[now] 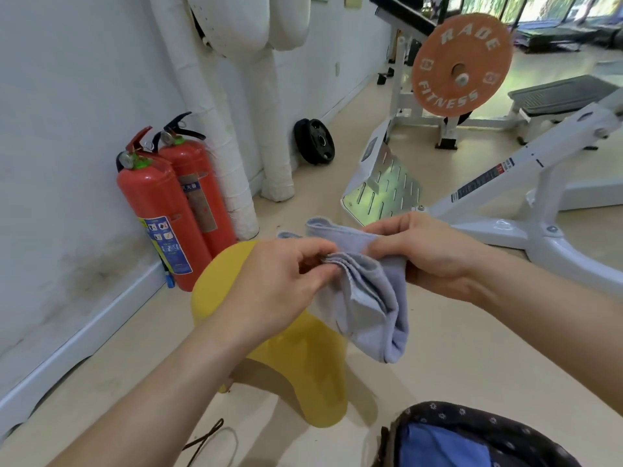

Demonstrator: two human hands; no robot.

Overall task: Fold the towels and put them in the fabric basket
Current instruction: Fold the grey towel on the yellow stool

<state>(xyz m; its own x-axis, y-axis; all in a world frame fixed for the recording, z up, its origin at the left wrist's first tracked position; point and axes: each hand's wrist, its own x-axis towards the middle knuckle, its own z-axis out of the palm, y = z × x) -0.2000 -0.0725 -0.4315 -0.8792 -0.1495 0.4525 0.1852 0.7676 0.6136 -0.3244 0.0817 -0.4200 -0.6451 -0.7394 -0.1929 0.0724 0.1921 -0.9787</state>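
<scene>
A pale lilac-blue towel (369, 298) hangs bunched in the air above a yellow plastic stool (303, 358). My left hand (279, 284) pinches its gathered edges at the top left. My right hand (428, 254) grips the same towel from the right, thumb over the cloth. Another strip of the towel (333, 230) sticks out behind both hands. The fabric basket (478, 436), dark with a small flower print, sits on the floor at the bottom right, and a blue folded cloth (441, 446) lies inside it.
Two red fire extinguishers (168, 210) stand against the white wall on the left. White wrapped pipes (236, 156) rise beside them. A white weight machine (505, 183) with an orange plate (462, 65) fills the right. A black plate (315, 141) leans on the wall.
</scene>
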